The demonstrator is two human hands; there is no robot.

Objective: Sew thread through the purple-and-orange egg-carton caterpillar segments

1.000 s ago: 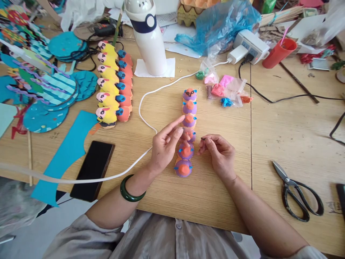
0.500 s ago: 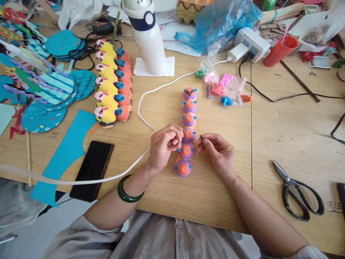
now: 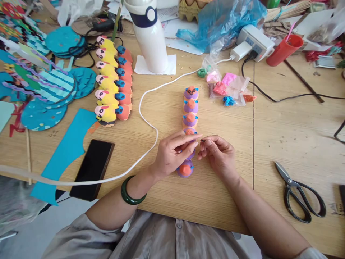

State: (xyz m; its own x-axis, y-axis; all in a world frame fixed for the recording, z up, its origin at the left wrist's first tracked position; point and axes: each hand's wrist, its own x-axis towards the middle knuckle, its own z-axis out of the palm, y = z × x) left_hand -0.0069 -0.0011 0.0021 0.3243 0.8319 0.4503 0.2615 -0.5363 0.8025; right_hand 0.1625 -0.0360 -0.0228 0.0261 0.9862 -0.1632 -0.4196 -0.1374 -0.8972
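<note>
A row of joined bumps (image 3: 191, 107), purple with orange tops and small blue side pieces, lies lengthwise before me. Its farthest bump carries black markings. My left hand (image 3: 175, 151) hovers over the nearer half and hides part of it; the index finger and thumb are stretched out and apart, with nothing seen between them. Just right of the row, my right hand (image 3: 219, 153) pinches a small, thin black piece (image 3: 203, 140) between thumb and forefinger. The left fingertips are close to that piece; whether they touch it I cannot tell.
Scissors (image 3: 298, 194) lie at the right, a phone (image 3: 93, 169) at the left. Bags of coloured clay (image 3: 228, 84) sit beyond the row. A white cable (image 3: 141, 104) curves past a white bottle (image 3: 152, 46). Yellow painted bumps (image 3: 106, 81) stand left; a red cup (image 3: 284, 50) stands far right.
My left hand has moved right, toward the right hand, and its curled fingers have straightened out. The right hand keeps its pinch on the black piece and has barely shifted.
</note>
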